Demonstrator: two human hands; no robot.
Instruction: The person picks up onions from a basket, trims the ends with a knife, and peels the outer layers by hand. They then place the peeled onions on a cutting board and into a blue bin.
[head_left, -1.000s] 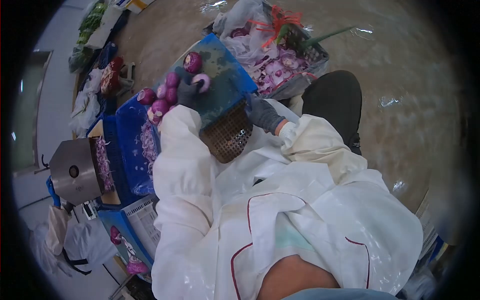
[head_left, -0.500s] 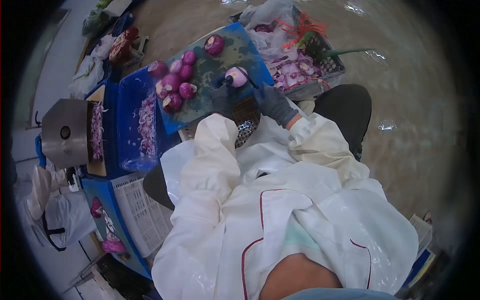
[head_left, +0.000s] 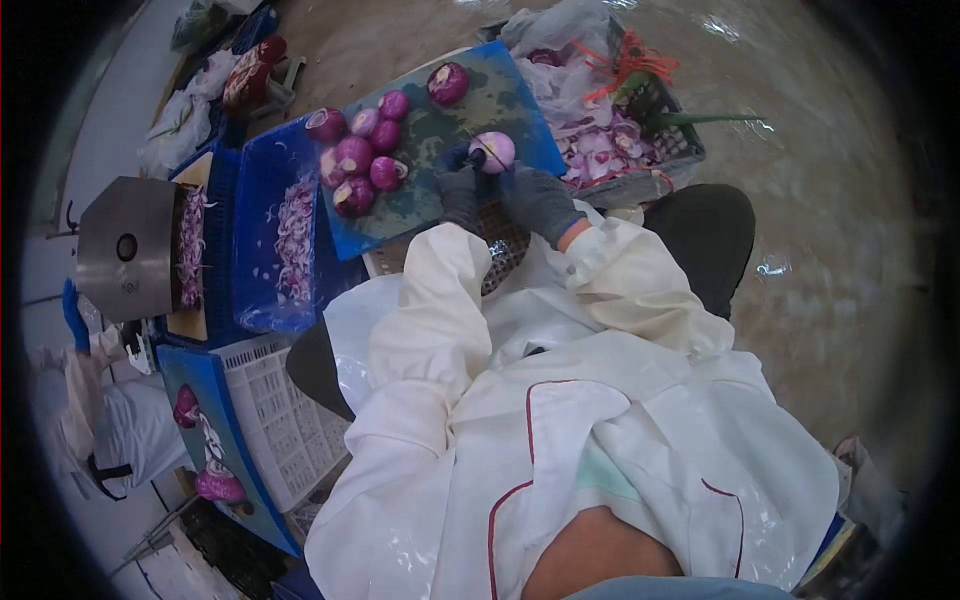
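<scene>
On the blue-edged cutting board (head_left: pixel 420 205), a pale, partly peeled onion (head_left: pixel 497 152) sits near the right edge. My left hand (head_left: pixel 460 190), in a dark grey glove, has its fingers bent against the onion's left side. My gloved right hand (head_left: pixel 540 203) is closed at the board's near edge, on what looks like a thin dark knife (head_left: pixel 493 153) lying across the onion. The glove hides its handle. Several purple onions (head_left: pixel 353 155) are clustered on the board's left part, and another onion (head_left: pixel 448 83) lies near the far edge.
A crate (head_left: pixel 685 150) with onion skins and plastic stands right of the board. Left are a blue bin (head_left: pixel 262 210) of sliced onion, a metal machine (head_left: pixel 128 248), a white crate (head_left: pixel 285 425) and another board (head_left: pixel 225 410). A co-worker's blue-gloved hand (head_left: pixel 74 315) is beside the machine.
My left hand has moved right, from the onion cluster to beside my right hand, with the pale onion. The onion is now under the thin blade. The view has shifted too.
</scene>
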